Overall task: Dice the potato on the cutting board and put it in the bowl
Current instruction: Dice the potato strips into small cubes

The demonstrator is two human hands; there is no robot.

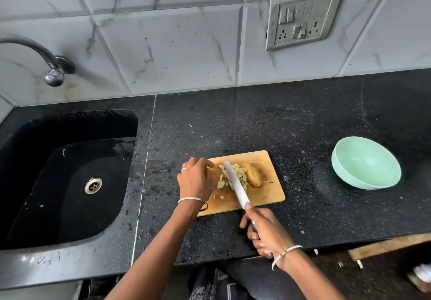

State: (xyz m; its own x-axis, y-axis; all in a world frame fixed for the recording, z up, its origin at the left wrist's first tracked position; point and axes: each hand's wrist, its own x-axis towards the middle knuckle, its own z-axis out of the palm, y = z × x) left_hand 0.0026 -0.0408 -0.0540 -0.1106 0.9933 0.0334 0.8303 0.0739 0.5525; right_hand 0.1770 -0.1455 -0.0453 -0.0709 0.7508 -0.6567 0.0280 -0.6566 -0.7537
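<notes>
A wooden cutting board [270, 192] lies on the black counter. On it sit a pile of small potato dice [233, 177] and an uncut potato half [253, 174] with its skin up. My right hand [264, 232] grips the handle of a white-bladed knife [236, 184], index finger along the blade's back; the blade lies across the dice. My left hand [196, 179] has its fingers curled over a potato piece at the board's left edge; that piece is mostly hidden. A mint-green bowl [366, 163] stands empty to the right.
A black sink [63, 176] with a metal drain is set in the counter on the left, a tap [50, 66] above it. The tiled wall carries a switch plate [303, 17]. The counter's front edge runs just under my right hand.
</notes>
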